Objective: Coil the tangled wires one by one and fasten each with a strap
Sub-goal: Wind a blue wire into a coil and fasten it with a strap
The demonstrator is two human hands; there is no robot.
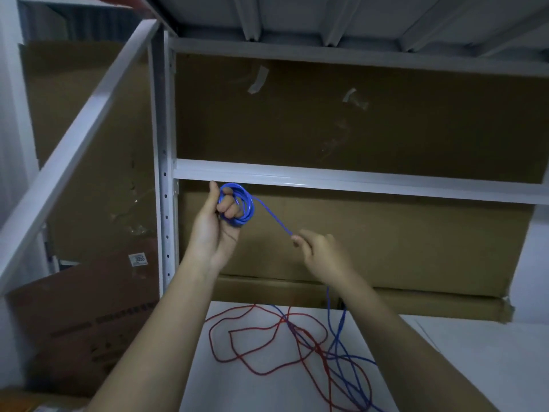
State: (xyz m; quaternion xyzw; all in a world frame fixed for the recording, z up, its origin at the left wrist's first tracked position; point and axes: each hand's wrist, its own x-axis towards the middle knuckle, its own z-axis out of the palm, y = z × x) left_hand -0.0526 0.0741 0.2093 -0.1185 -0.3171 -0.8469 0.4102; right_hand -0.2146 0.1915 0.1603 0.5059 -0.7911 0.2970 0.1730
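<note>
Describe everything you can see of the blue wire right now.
The thin blue plastic-sheathed wire is partly wound into a small round coil of several loops looped over the curled fingers of the raised left hand. A taut strand runs down-right to the right hand, which pinches it. Below, the wire hangs to the white table, where its loose loops lie crossed with the red wire.

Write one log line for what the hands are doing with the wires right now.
left hand: holds blue coil | right hand: pinches blue wire | red wire: loose on table | strap: none seen
</note>
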